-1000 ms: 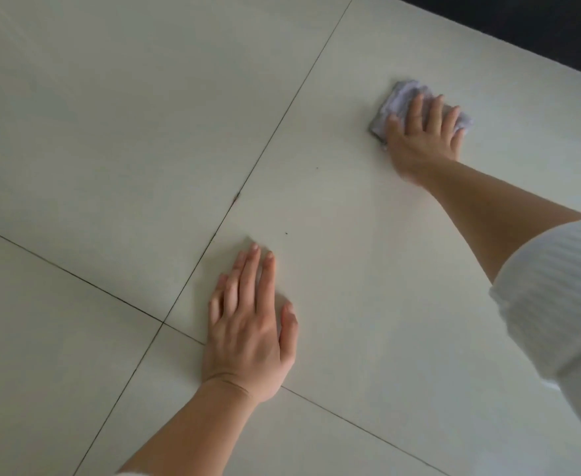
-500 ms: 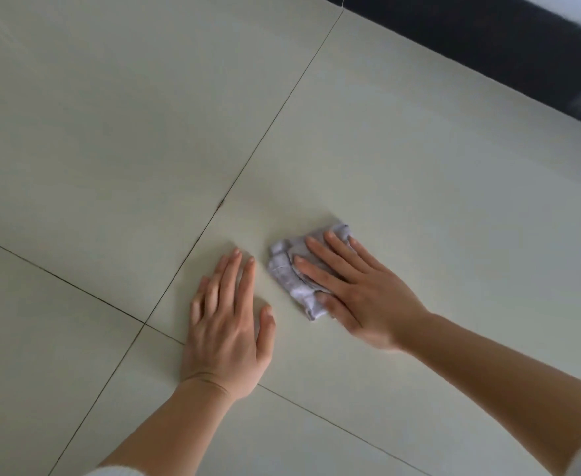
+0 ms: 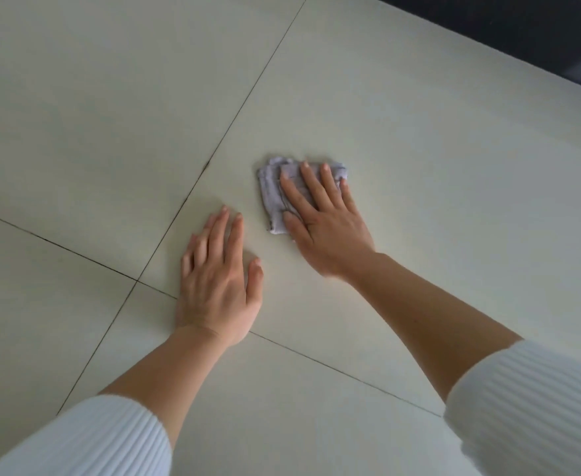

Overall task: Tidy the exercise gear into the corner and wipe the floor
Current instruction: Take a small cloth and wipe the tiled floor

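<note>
A small folded grey cloth [image 3: 272, 190] lies flat on the pale tiled floor [image 3: 110, 97]. My right hand [image 3: 323, 221] presses down on it with straight, spread fingers, covering its right half. My left hand [image 3: 218, 283] rests flat on the floor just left of and nearer than the cloth, fingers straight, holding nothing. No exercise gear is in view.
Dark grout lines [image 3: 234, 121] cross the floor and meet under my left hand. A dark strip [image 3: 522, 32] runs along the floor's far right edge. White ribbed sleeves cover both forearms at the bottom of the frame.
My right hand swept the cloth from the far right back toward my left hand, and has now shifted it slightly up and right. My left hand stayed planted.
</note>
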